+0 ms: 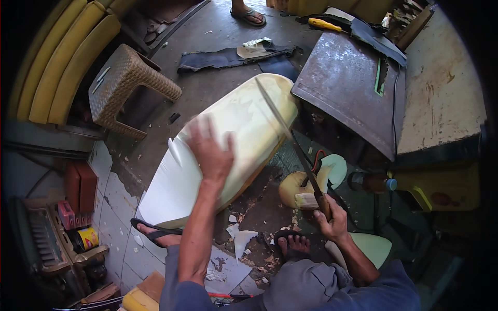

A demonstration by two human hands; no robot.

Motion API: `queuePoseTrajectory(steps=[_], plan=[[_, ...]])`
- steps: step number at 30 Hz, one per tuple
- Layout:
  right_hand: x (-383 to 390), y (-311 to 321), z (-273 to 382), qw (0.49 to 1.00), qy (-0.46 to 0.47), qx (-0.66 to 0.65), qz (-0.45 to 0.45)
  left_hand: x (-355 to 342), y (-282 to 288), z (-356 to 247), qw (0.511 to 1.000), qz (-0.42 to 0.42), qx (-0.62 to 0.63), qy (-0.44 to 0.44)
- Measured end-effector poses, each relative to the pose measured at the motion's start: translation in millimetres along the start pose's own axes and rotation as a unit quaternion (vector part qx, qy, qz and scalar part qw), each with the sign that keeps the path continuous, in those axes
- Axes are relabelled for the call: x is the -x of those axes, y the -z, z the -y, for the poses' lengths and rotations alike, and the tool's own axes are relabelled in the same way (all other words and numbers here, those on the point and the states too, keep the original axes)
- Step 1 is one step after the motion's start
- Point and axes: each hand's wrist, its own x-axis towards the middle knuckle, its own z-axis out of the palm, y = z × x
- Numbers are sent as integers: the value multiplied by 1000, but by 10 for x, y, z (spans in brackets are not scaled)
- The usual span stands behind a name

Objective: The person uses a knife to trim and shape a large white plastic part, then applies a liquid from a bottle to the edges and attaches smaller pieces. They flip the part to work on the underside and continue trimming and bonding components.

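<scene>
A long foam block (244, 122), cream at its rounded far end and whiter near me, lies slantwise on the floor in front of me. My left hand (210, 153) is over its upper face, fingers spread and a little blurred; I cannot tell whether the palm presses on it. In my right hand (333, 220) is the wooden handle of a long knife (300, 150). Its thin blade slants up and left, the tip reaching over the foam's far end. A thin flap (182, 154) is lifted on the foam's left edge.
Foam scraps (243, 241) litter the floor between my feet. A woven-pattern plastic stool (124, 85) stands at left, a worn metal-topped table (353, 88) at right. Near the knife lie rounded foam pieces (332, 168) and a bottle (365, 182). Another person's sandalled foot (249, 15) shows far off.
</scene>
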Motion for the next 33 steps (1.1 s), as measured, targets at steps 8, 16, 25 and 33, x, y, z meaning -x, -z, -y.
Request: queuePoseTrajectory(steps=[8, 16, 25, 33], plan=[[22, 0, 51, 1000, -21, -7, -7, 325, -199, -511, 954, 245, -111, -129], [226, 153, -70, 998, -53, -30, 15, 483, -98, 341, 937, 262, -160, -167], [546, 206, -231, 994, -95, -46, -30, 822, 516, 543, 937, 287, -177, -95], [431, 290, 60, 999, -4, -52, -5, -154, -1020, -337, 939, 144, -292, -114]])
